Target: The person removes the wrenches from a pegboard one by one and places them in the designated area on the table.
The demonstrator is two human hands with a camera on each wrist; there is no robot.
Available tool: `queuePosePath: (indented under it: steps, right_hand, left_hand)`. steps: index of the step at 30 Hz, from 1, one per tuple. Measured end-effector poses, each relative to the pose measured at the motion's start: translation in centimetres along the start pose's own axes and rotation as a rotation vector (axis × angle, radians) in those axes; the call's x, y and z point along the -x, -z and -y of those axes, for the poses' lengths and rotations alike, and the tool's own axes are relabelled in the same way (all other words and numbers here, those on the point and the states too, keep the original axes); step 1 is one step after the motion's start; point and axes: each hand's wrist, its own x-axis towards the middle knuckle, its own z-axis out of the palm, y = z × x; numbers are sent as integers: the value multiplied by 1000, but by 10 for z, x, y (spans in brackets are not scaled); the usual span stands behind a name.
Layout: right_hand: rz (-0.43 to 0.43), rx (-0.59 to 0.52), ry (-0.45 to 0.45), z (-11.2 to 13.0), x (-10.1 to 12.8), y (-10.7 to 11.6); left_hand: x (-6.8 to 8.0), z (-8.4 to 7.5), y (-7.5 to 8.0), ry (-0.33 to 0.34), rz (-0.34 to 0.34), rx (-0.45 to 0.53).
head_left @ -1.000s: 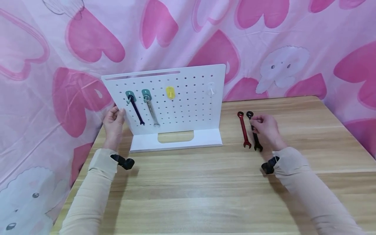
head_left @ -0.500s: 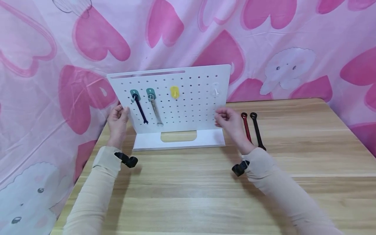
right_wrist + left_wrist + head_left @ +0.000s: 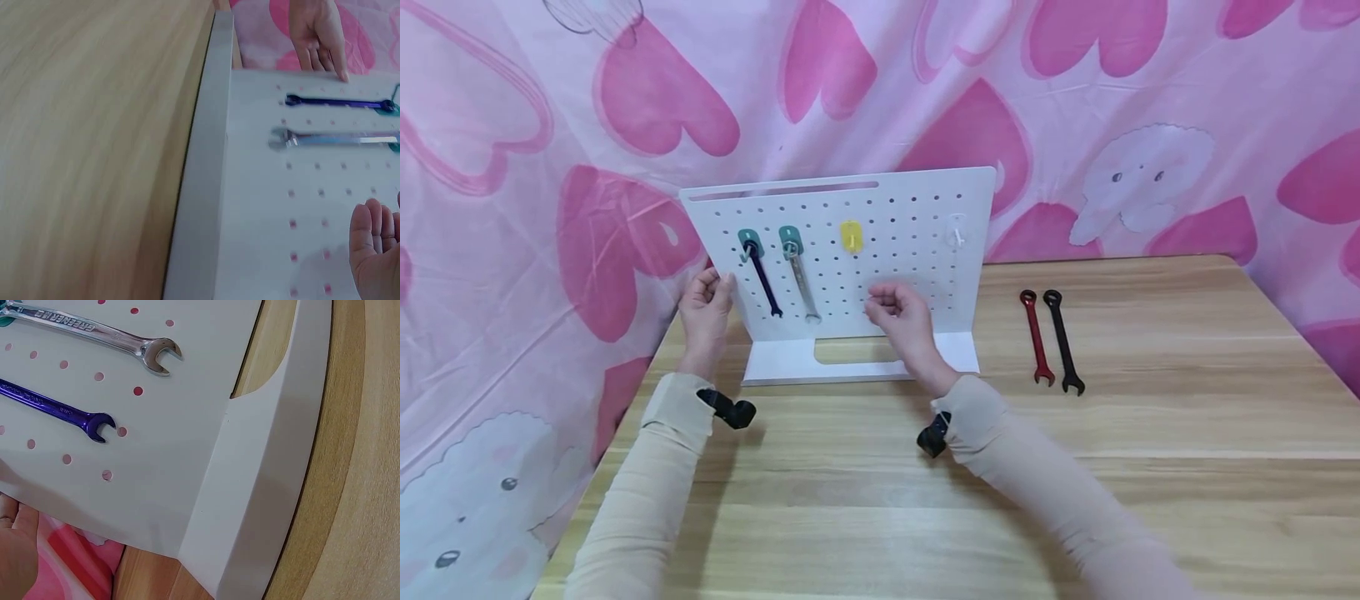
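Observation:
A white pegboard (image 3: 917, 254) stands upright on its base on the table. My left hand (image 3: 706, 312) holds its left edge, thumb at the front. Two wrenches hang from green hooks near that side: a dark purple wrench (image 3: 765, 282) and a silver wrench (image 3: 802, 285); their open ends show close up in the left wrist view. Before the board's lower middle is my right hand (image 3: 910, 325), fingers loosely bent and nothing in them. Off to the right, a red wrench (image 3: 1037, 337) and a black wrench (image 3: 1063, 337) lie side by side on the table.
A yellow hook (image 3: 852, 237) and a clear hook (image 3: 956, 232) on the board carry nothing. The base has a long cutout (image 3: 850, 351) in it. Behind the wooden table (image 3: 820, 500) hangs a pink cloth (image 3: 760, 83) with hearts.
My right hand has come away from the black wrench and moved left across the front of the board. Both loose wrenches stay on the table. My left hand keeps its hold.

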Motion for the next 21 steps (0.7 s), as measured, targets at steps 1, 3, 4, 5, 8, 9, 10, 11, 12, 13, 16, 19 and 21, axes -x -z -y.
queuePosePath:
  steps: [1, 3, 4, 5, 8, 9, 10, 11, 12, 13, 16, 19, 21]
  right_hand:
    - [3, 1, 6, -1, -1, -5]
    - [7, 11, 11, -2, -3, -16]
    - [10, 17, 13, -2, -3, -20]
    - [12, 25, 13, -2, -4, -25]
    - [23, 24, 24, -1, -6, -36]
    - [27, 22, 27, -1, -7, -40]
    - [33, 16, 29, 0, -7, -43]
    - [37, 7, 33, 1, -8, -46]
    - [42, -4, 39, 1, -9, -48]
    - [48, -9, 38, 2, -10, -51]
    - [66, -15, 25, 3, -12, -57]
    - [82, -15, 10, 4, -13, -61]
    - [88, -19, 9, 4, -14, -64]
  left_hand:
    - [0, 0, 0, -4, -2, -3]
    - [1, 0, 0, -14, -6, -4]
    - [1, 0, 0, -17, -6, -8]
    - [1, 0, 0, -19, -5, -5]
    - [3, -1, -1, -24, -3, -12]
    - [3, -1, -1, -22, -1, -16]
    - [4, -1, -1, -21, 0, -16]
    - [4, -1, 0, -20, 0, -14]
    - [4, -1, 0, -22, -1, -18]
    - [4, -1, 0, -22, -1, -20]
    - [3, -1, 0, -28, -2, -20]
    - [2, 0, 0, -40, 1, -19]
    - [2, 0, 0, -46, 4, -26]
